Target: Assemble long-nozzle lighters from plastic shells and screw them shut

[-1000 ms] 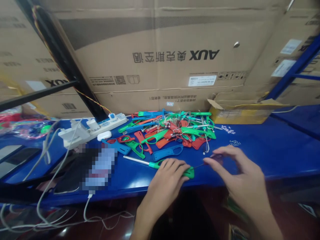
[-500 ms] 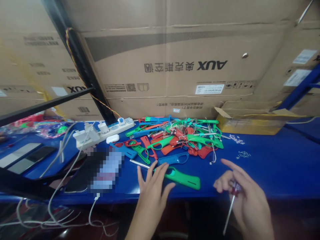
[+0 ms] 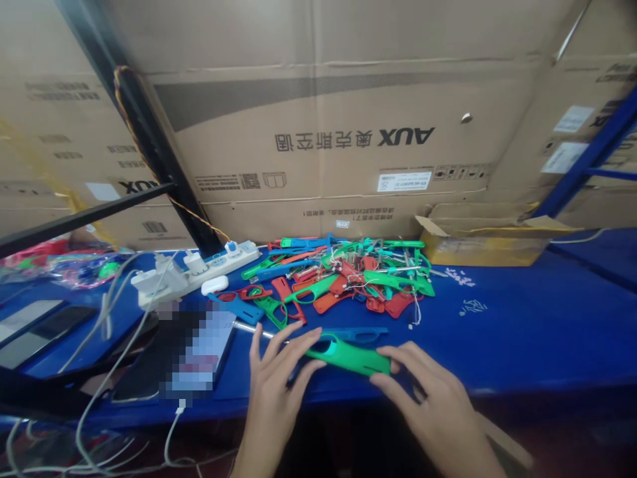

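A green long-nosed lighter (image 3: 351,356) with a metal tube is held between both hands, just above the table's front edge. My left hand (image 3: 281,372) is closed around its front, near the trigger loop and tube. The handle's rear end is pinched between thumb and fingers of my right hand (image 3: 430,392). No screwdriver shows in the right hand now; its palm is hidden. A blue casing half (image 3: 368,332) lies just behind the lighter. Farther back is a heap of red, green and blue lighter casings (image 3: 343,285) with metal tubes and thin wires.
On the left are a power strip (image 3: 216,267) with plugs, a white earphone case (image 3: 215,285), a blurred-out phone (image 3: 204,348) and trailing white cables. A yellow carton (image 3: 488,245) stands back right, near small white parts (image 3: 472,307). Large cardboard boxes (image 3: 318,99) wall the back.
My right hand has moved left and taken hold of the lighter's handle end; the screwdriver it held is out of sight. My left hand has closed on the lighter, which is now lifted.
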### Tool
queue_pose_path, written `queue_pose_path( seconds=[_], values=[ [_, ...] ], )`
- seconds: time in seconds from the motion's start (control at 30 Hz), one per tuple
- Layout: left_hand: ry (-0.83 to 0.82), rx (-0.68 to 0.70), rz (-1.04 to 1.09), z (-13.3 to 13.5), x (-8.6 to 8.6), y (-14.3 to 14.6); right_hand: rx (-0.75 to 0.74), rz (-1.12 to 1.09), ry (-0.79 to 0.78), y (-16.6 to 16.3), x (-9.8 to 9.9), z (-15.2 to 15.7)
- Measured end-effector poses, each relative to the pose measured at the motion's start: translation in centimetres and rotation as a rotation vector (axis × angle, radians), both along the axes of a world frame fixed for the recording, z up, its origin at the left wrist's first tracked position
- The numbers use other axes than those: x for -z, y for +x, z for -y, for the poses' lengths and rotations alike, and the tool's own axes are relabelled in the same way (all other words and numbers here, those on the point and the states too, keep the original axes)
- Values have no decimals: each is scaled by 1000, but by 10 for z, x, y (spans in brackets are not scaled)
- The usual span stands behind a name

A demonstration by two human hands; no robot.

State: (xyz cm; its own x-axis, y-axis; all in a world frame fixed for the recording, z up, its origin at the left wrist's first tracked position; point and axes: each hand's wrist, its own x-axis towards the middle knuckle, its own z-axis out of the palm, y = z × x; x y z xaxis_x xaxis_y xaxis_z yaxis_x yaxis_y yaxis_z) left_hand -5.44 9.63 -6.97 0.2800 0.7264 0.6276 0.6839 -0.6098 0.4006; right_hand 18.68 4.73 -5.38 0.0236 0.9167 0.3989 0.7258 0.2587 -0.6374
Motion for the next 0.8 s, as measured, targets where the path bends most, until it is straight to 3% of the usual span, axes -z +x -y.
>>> queue_pose_path(
  seconds=[0.17,0.27,0.33,0.4,0.43,0.53,0.57,0.67,0.8],
  values=[
    [76,-55,7,12,-6,-9,91,-116,-96,-11,4,0],
    [93,-105,89,21,-7,1,-24,-337,-265,-17,-4,5],
    [101,-281,391,23,-5,17,-45,-510,-338,-22,-11,8],
    [-33,-428,794,23,-5,37,28,-631,-320,-30,-15,11],
    [-196,-387,946,22,-7,46,51,-658,-299,-35,-15,12],
    [-750,57,1280,21,-19,67,-21,-625,-298,-52,-8,13],
    [-858,178,1376,21,-23,70,-49,-585,-324,-57,-3,14],
    [-921,241,1619,23,-32,71,-68,-400,-455,-67,11,14],
    [-893,183,1658,13,-30,65,-209,-375,-618,-53,15,11]
  ],
)
